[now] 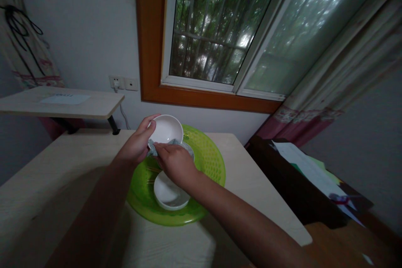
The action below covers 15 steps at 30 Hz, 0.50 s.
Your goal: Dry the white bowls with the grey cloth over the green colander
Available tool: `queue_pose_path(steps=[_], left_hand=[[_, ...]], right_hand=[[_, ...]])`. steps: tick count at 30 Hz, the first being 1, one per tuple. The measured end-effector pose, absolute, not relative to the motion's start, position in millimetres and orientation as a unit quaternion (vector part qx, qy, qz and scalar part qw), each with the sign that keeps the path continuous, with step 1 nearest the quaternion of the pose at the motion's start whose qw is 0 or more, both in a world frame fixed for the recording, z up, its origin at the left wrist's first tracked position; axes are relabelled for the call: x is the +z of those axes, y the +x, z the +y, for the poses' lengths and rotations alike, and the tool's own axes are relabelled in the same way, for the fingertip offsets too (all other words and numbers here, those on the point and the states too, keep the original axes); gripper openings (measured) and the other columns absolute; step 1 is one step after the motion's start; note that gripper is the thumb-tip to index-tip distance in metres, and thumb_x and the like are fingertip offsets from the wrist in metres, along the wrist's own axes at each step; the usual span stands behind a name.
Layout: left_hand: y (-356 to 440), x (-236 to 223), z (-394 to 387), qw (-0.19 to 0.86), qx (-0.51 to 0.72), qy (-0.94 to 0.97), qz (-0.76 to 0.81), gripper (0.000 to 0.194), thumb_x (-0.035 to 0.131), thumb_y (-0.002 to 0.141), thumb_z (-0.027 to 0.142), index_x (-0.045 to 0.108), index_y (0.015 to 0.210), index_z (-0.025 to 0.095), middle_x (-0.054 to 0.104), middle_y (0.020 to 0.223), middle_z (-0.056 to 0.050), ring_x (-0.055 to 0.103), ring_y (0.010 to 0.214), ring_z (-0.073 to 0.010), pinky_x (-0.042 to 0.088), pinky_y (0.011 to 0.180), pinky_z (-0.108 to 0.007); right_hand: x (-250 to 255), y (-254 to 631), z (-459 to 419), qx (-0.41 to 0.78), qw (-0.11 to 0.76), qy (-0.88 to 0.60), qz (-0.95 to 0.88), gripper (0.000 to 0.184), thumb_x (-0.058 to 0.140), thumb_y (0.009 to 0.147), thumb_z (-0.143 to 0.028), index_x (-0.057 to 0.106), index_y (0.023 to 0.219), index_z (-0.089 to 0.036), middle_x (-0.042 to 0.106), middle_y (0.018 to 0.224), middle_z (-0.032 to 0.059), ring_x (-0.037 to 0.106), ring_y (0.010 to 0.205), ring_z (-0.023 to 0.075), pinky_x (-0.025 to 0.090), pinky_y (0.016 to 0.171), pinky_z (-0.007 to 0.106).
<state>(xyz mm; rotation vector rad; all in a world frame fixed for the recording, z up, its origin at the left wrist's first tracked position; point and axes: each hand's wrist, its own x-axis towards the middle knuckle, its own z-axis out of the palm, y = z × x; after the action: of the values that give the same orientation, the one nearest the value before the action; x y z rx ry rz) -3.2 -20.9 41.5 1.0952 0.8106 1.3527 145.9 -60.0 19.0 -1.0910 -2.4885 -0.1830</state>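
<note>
My left hand [137, 140] grips a white bowl [167, 128] by its left side, thumb over the rim, with the inside tilted toward me. My right hand [176, 160] is closed on a grey-green cloth [153, 147], pressed against the bowl's near rim. Below them lies a round green plastic basket [211, 157] with a perforated bottom. A second white bowl [171, 194] sits in its near part. Another bowl [189, 149] shows partly behind my right hand. Thin sticks, perhaps chopsticks [152, 170], lie in the basket to the left.
The basket stands on a pale wooden table [260, 201]. A raised shelf [78, 109] with a paper on it is at the left. Behind is a window [220, 29] above a wooden sill. To the right, papers [301, 163] lie on a dark piece of furniture.
</note>
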Motion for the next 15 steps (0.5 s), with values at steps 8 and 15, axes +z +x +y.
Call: queue_pose_path(steps=[8, 15], left_hand=[[-18, 46, -22, 0.613, 0.536, 0.453, 0.363, 0.059, 0.073, 0.081, 0.032, 0.054, 0.136, 0.023, 0.068, 0.107, -0.005, 0.062, 0.080, -0.0147, 0.047, 0.065, -0.021], [-31, 41, -22, 0.619, 0.475, 0.502, 0.373, 0.065, 0.076, 0.080, 0.042, 0.054, 0.139, 0.025, 0.069, 0.111, -0.007, 0.065, 0.077, -0.0159, 0.049, 0.062, -0.023]], right_hand=[[26, 165, -60, -0.142, 0.151, -0.314, -0.926, 0.027, 0.050, 0.102, -0.016, 0.060, 0.126, -0.010, 0.071, 0.126, 0.0151, 0.068, 0.113, 0.0241, 0.052, 0.098, 0.038], [30, 192, -49, -0.235, 0.094, -0.206, -0.945, 0.024, 0.048, 0.103, -0.014, 0.065, 0.118, -0.007, 0.072, 0.122, 0.0166, 0.067, 0.115, 0.0220, 0.043, 0.111, 0.040]])
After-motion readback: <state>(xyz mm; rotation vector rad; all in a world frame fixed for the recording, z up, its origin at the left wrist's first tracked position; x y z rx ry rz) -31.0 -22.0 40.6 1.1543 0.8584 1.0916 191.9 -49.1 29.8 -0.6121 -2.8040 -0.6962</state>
